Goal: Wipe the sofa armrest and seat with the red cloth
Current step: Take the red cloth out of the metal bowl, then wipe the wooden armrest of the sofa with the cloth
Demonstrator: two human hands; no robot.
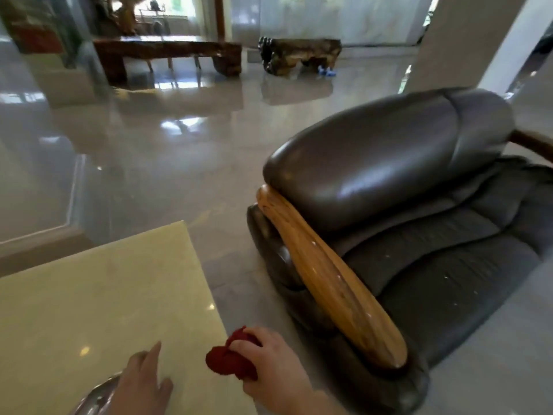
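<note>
A dark grey leather sofa [389, 163] stands on the right, with a long wooden armrest [326, 274] slanting along its near side and a creased seat cushion [443, 265] behind it. My right hand [269, 363] is at the bottom centre, closed around a bunched red cloth [230, 359], over the right edge of a pale table and left of the armrest's near end. My left hand [143, 381] rests flat on the table top with its fingers spread, holding nothing.
The pale yellow stone table [104, 295] fills the lower left; a metal dish [95, 396] pokes in at its bottom edge. Glossy tiled floor [179, 151] separates table and sofa. A dark wooden bench [167, 52] and a carved stump stool [299, 55] stand far back.
</note>
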